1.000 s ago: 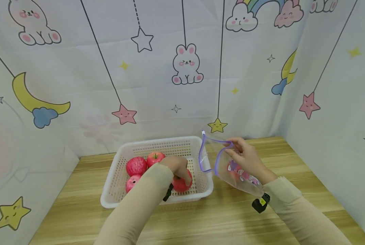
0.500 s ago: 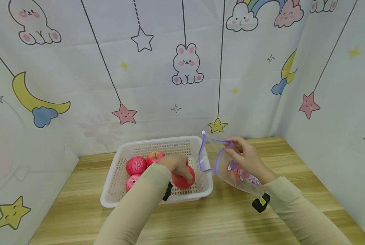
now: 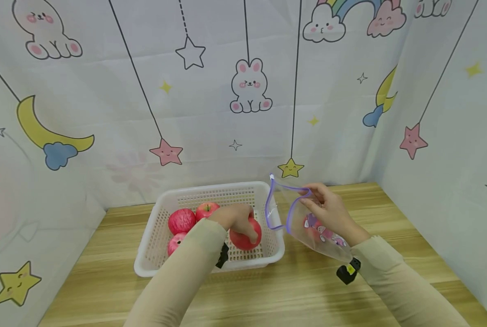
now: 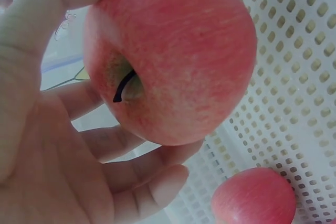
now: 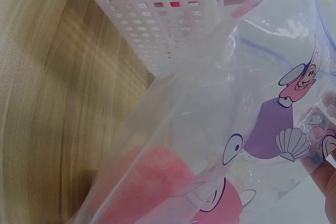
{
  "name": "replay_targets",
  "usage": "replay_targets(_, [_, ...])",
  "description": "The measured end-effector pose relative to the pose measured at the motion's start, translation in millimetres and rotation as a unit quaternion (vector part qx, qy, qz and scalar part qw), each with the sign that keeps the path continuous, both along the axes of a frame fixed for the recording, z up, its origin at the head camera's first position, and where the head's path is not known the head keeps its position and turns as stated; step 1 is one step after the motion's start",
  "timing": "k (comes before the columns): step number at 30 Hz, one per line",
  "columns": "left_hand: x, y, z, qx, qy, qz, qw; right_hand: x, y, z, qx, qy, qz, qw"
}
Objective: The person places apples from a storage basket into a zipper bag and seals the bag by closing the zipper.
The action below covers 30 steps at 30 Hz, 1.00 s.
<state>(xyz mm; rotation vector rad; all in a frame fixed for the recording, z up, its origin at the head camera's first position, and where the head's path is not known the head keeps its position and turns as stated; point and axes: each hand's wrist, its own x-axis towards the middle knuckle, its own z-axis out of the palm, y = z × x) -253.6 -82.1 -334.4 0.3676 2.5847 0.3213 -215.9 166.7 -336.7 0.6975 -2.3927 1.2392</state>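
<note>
My left hand point(image 3: 237, 217) grips a red apple point(image 3: 244, 237) over the right part of a white plastic basket point(image 3: 145, 254). In the left wrist view the thumb and curled fingers go round this apple point(image 4: 184, 51), its dark stem facing the palm. Several more apples point(image 3: 182, 222) lie in the basket's left half, partly hidden by the left arm. My right hand point(image 3: 329, 209) pinches the rim of a clear zip bag point(image 3: 296, 218) with a purple edge. The bag's mouth stands wide towards the basket. Through its printed side, a red apple point(image 5: 152, 182) shows in the right wrist view.
The basket and bag are on a wood-grain table point(image 3: 276, 295). A white cloth backdrop point(image 3: 210, 113) with cartoon prints rises behind the table and along both sides. The basket's right wall point(image 5: 152, 19) stands close beside the bag.
The left hand has lifted its apple a little and shifted it slightly right inside the basket. The right hand and the bag stay where they were.
</note>
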Motion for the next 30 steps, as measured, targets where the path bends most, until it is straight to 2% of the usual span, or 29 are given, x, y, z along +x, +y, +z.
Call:
replay_targets(11, [-1.5, -2.9, 1.8, 0.044, 0.015, -0.001, 0.9989, -0.1, -0.5, 0.0, 0.004, -0.008, -0.005, 0.9999])
replay_targets(23, [-4.8, -4.9, 1.1, 0.088, 0.032, -0.031, 0.9952, 0.0, -0.5, -0.8, 0.0, -0.003, -0.003, 1.0])
replay_targets(30, [-5.5, -3.8, 3.9, 0.123, 0.044, -0.042, 0.9905, -1.7, -0.2, -1.9, -0.001, -0.003, -0.001, 1.0])
